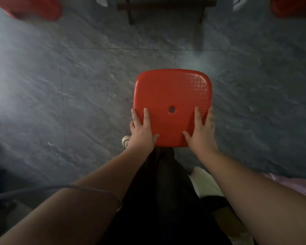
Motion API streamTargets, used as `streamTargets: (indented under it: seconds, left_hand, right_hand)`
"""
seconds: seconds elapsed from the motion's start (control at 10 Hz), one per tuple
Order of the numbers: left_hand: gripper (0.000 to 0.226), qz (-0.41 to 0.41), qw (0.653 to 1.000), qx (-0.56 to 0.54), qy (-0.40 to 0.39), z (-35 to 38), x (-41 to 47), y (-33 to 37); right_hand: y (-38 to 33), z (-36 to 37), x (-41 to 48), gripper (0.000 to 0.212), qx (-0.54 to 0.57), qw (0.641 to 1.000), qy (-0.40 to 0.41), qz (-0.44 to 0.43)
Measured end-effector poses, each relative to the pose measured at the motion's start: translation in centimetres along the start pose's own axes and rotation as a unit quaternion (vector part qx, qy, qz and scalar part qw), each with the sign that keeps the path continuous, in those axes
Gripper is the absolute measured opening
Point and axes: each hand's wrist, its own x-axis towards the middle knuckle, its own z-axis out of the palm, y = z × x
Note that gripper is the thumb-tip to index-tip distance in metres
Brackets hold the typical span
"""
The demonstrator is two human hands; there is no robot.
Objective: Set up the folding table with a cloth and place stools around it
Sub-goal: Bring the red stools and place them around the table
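**A:** Which step is in hand here?

**B:** Placing the stools, I'd judge. A red square plastic stool with rounded corners shows from straight above, just ahead of the person's legs and over the grey stone-patterned tile floor. Its legs are hidden under the seat, so I cannot tell whether it stands or is being carried.

**A:** And the hold?

**B:** The left grip lies on the near left corner and the right grip on the near right. Both are spread, with fingers straight along the seat top and its side edges and thumbs turned inward along the near edge. They press on the seat; nothing is pinched.

**A:** What does the next move call for?

**B:** Probably taking it toward the dark wooden frame at the top of the view. That may be the folding surface's legs, though only crossbars show and no cloth is visible. Two blurred red shapes sit in the far corners, likely other stools. So it needs a free side, and setting down level.

**A:** Material?

**B:** Glossy moulded plastic, slightly domed, with a fine embossed grid where the light catches. There is a small round hole at the centre. I'd expect it to be light and rigid, and the smooth top could slide under flat palms.
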Motion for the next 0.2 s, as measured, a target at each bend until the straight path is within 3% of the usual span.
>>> streamTargets:
  seconds: [0.2]
  left_hand:
    - [0.084,0.003,0.998,0.058,-0.012,-3.1,-0.9,1.1]
  right_hand:
    - [-0.9,-2.6,-0.6,0.079,-0.035,0.999,-0.018,0.014]
